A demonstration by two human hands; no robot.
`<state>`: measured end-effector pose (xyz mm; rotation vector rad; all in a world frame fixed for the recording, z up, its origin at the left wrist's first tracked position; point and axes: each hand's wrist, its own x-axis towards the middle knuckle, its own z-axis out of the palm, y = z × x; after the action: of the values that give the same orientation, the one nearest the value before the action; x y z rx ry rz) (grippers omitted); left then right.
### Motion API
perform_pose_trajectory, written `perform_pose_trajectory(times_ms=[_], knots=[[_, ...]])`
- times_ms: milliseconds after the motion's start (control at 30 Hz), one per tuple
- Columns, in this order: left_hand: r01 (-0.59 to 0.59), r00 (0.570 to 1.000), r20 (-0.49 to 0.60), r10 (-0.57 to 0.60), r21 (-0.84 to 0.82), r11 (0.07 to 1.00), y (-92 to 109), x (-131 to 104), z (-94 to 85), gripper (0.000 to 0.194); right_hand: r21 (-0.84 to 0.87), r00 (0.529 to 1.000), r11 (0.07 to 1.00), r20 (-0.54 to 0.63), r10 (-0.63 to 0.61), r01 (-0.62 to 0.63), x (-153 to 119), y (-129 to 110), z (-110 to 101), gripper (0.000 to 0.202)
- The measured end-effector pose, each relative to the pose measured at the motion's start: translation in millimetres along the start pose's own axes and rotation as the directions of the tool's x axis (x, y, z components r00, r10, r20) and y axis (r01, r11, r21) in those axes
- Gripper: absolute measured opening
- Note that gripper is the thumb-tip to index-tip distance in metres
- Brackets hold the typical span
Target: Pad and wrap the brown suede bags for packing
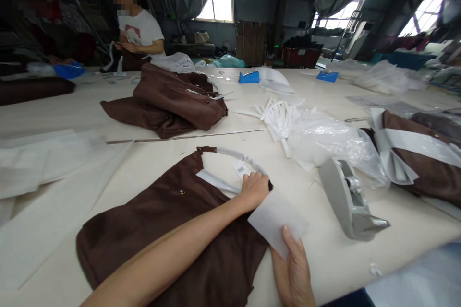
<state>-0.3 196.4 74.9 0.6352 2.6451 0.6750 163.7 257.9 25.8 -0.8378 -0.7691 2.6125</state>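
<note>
A dark brown bag (158, 220) lies flat on the table in front of me. Its curved handle (236, 154) is wrapped in a pale covering, and a white tag with a barcode (240, 169) lies inside the loop. My left hand (256, 190) reaches across the bag with fingers curled round the right end of the handle. Between the thumb and fingers of my right hand (293, 266) is a thin, translucent white sheet (279, 223). The sheet's upper edge comes close to my left hand; whether they touch is hard to see.
To the right stands a grey tape dispenser (342, 201). Behind it are a clear plastic bag (331, 141) and white strips (277, 117). More brown bags (173, 100) lie farther back. White sheets (46, 192) cover the left side. A person (140, 33) works across the table.
</note>
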Motion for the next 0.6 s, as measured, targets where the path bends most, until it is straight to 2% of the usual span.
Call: perform_pose_trajectory(times_ms=[100, 200, 300, 367, 433, 500, 533, 600], knots=[[-0.044, 0.999, 0.024, 0.044, 0.019, 0.999, -1.3, -2.3, 3.4, 0.017, -0.025, 0.999, 1.0, 0.038, 0.014, -0.013, -4.4, 6.5, 3.0, 0.063], [-0.094, 0.995, 0.022, 0.094, -0.033, 0.995, -5.8, -13.7, 1.6, 0.011, -0.082, 0.994, 0.996, 0.093, 0.054, -0.046, -13.2, 6.2, 0.1, 0.063], [-0.146, 0.989, 0.015, 0.149, -0.137, 0.98, -11.8, -37.5, -10.6, 0.01, -0.135, 0.994, 0.99, 0.089, 0.064, -0.052, -24.1, -11.0, -6.3, 0.063], [-0.174, 0.981, 0.029, 0.189, -0.28, 0.944, -17.2, -58.9, -21.5, 0.016, -0.167, 1.0, 0.986, 0.011, -0.005, 0.006, -26.5, -34.0, -9.3, 0.061], [-0.175, 0.974, 0.036, 0.226, -0.517, 0.838, -23.0, -80.8, -29.6, 0.023, -0.21, 0.994, 0.975, -0.069, -0.088, 0.072, -20.9, -60.7, -9.8, 0.056], [-0.131, 0.974, 0.031, 0.224, -0.728, 0.673, -27.7, -98.8, -31.9, 0.029, -0.255, 0.987, 0.962, -0.1, -0.128, 0.099, -7.6, -82.3, -7.8, 0.051], [-0.098, 0.979, 0.033, 0.202, -0.793, 0.601, -29.3, -105.4, -30.9, 0.032, -0.275, 0.987, 0.956, -0.095, -0.13, 0.099, 0.6, -88.9, -5.7, 0.048], [-0.03, 0.988, 0.054, 0.146, -0.853, 0.522, -30.9, -113.7, -25.9, 0.034, -0.32, 0.994, 0.945, -0.057, -0.088, 0.065, 16.4, -92.3, 1.3, 0.043]])
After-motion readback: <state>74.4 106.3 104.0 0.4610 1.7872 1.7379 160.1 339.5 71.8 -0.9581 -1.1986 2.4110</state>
